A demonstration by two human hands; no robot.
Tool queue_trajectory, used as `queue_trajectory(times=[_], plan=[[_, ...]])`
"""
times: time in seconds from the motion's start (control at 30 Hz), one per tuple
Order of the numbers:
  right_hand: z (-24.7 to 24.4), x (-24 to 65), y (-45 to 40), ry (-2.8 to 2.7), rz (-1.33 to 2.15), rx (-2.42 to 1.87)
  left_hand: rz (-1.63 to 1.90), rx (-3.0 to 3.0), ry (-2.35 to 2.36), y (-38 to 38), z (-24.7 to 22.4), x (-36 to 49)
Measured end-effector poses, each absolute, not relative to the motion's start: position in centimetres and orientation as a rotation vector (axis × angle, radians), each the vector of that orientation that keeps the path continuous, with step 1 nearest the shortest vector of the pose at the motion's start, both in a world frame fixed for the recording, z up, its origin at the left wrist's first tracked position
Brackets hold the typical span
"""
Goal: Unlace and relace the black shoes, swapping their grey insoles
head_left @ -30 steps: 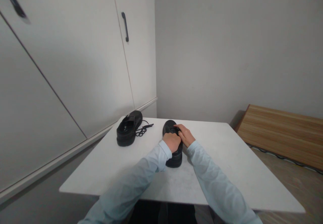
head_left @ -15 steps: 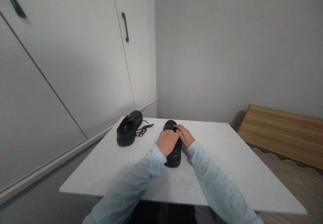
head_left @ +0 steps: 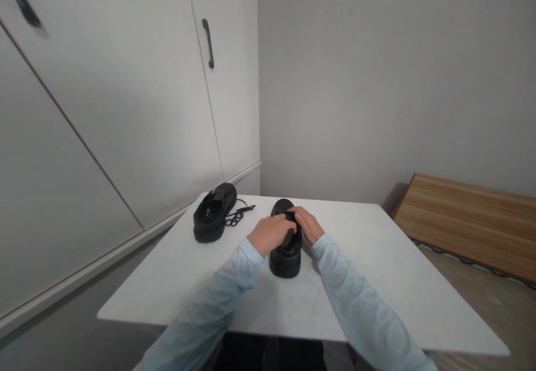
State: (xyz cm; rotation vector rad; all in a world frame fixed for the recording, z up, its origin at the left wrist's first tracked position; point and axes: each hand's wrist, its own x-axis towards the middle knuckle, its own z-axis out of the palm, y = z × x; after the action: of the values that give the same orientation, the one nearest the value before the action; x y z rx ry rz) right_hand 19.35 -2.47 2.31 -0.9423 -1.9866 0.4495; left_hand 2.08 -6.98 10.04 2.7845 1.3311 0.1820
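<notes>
1. Plain grey wall (head_left: 377, 92) fills 12 to 2 o'clock beyond a white tabletop (head_left: 360, 298); every direction is taken from the black shoe under the hands, with 12 pointing away from the wearer.
2. Left hand (head_left: 271, 234), coming in from about 8 o'clock, lies over the shoe's midsection with its fingers bent; their tips are hidden, so I cannot tell whether they pinch anything.
3. Right hand (head_left: 309, 226) comes in from about 4 o'clock, its fingers held close together and reaching toward 10 across the front of the upper, near the left fingertips. Whether it grips or merely rests I cannot tell.
4. That black shoe (head_left: 285, 265) sits sole down on the tabletop, toe at 12 and heel at 6, its middle largely covered by the hands.
5. Around 10 o'clock, a black lace (head_left: 237, 216) lies in loose loops, just beside the second black shoe (head_left: 209, 231), whose toe points toward 1. Inside that shoe, a small pale mark on the insole (head_left: 208, 212) is too small to read.
6. Farther out, white cupboard doors (head_left: 125, 103) with dark handles (head_left: 208, 43) stand from 9 to 11; at 3, a wood-grain panel (head_left: 469, 223) lies beyond the table.
</notes>
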Motion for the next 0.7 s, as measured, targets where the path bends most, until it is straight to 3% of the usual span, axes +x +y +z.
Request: queue_trajectory(times=[0.7], plan=[[2.7, 19.1, -2.2, -2.006, 0.454, -0.931, 0.228, 2.771, 1.658, -9.8, 11.9, 3.2]])
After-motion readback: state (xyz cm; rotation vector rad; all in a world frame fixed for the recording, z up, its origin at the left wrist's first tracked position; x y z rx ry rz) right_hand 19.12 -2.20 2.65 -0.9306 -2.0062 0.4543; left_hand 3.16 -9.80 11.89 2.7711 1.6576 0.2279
